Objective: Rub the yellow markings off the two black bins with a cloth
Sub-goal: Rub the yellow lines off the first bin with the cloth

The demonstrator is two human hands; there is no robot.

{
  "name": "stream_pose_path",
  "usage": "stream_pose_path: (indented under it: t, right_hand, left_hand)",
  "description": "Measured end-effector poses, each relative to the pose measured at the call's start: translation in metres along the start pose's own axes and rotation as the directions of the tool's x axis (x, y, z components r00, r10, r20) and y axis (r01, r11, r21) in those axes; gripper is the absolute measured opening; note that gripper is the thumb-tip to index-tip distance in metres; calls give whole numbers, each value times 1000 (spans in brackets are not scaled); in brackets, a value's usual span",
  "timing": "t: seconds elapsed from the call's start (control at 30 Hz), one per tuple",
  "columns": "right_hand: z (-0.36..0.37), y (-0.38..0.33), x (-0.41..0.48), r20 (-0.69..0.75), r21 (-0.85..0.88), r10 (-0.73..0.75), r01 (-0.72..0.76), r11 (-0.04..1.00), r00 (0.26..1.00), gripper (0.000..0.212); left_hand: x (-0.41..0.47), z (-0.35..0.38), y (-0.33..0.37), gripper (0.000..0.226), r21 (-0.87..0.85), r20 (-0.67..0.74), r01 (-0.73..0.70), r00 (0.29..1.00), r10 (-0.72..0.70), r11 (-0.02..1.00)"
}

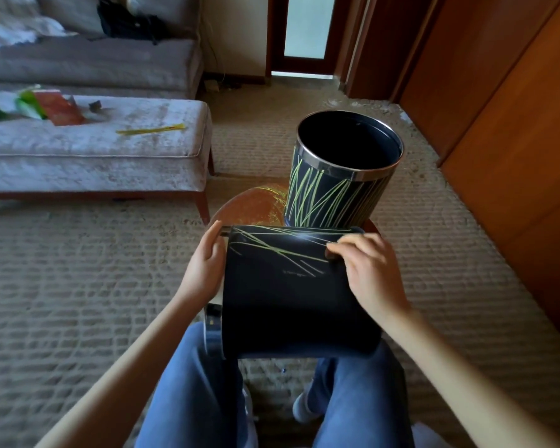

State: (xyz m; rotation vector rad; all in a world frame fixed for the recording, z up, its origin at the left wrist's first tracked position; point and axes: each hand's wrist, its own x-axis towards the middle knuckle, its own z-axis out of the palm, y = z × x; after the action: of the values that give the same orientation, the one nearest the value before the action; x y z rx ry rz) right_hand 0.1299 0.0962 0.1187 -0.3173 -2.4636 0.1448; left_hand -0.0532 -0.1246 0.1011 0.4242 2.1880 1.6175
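Bin (291, 292) on its side lies across the person's lap, yellow marks on its upper wall. Left hand (204, 263) rests flat and open against its metal-rimmed end; right hand (366, 270) curls its fingers onto the marked wall, a cloth not discernible. Second marked bin (340, 176) stands upright at the round table's (253, 205) right edge.

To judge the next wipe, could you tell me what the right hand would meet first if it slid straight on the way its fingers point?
Probably the left hand, after crossing the lap bin's yellow lines; the right hand points leftward.
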Motion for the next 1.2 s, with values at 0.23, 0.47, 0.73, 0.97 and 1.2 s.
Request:
stream_pose_path:
  t: [0.23, 0.47, 0.73, 0.97, 1.2]
  right_hand:
    - [-15, -23, -47, 8, 91, -134, 133, 987, 991, 29]
    - [2, -12, 6, 74, 72, -167, 162, 984, 983, 29]
    - [0, -43, -27, 32, 64, -169, 166, 984, 985, 27]
    - [5, -45, -14, 48, 84, -205, 201, 976, 978, 24]
    - [22, -60, 23, 49, -4, -62, 62, 998, 997, 33]
  left_hand:
    - [14, 4, 1, 52, -24, -35, 15, 999, -16, 1000]
    - [6, 5, -7, 44, -12, -34, -18, 999, 17, 1000]
    - [11, 5, -5, 50, -56, -26, 14, 1000, -15, 998]
    - [7, 5, -6, 46, -78, -25, -11, 1000, 9, 997]
    - [6, 4, -6, 44, -57, -27, -11, 1000, 10, 998]
